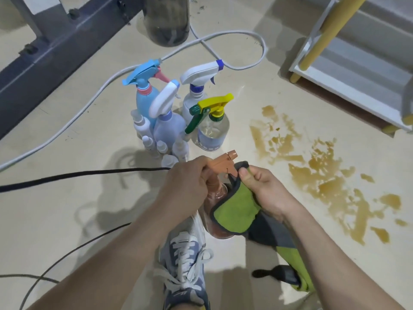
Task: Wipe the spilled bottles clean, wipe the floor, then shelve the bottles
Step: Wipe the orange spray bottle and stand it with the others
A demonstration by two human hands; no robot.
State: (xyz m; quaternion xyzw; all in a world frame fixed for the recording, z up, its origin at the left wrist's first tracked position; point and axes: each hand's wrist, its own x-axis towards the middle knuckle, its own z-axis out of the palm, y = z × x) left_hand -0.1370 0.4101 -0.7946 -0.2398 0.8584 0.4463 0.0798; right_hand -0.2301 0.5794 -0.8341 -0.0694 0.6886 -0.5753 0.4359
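Wiping the brown bottle's trigger; floor not yet done

The brown spray bottle (218,194) was off the floor, held between both hands above a grey-and-white shoe (185,253). Long axis ran roughly upright, base toward the person, nozzle pointing away and slightly right. The left hand (185,182) had its fingers curled round the neck, just behind the trigger head. The right hand (266,193) pinched a green cloth (234,211) against the trigger, thumb on top, with the rest of the cloth draped down the bottle's right side and hanging below it.

Both hands were on the bottle. The left carried it, so the right was the free one for wiping. Judgement: the next stroke likely runs down that long axis, from trigger to body, with the left turning the bottle.

The other spray bottles (178,108) stood upright in a cluster beyond the brown bottle, slightly to its left. The amber spill (324,175) lay on the floor to its right, well apart. The white shelf (348,70) was further off, beyond and right. A black cable (78,177) ran in from the left.
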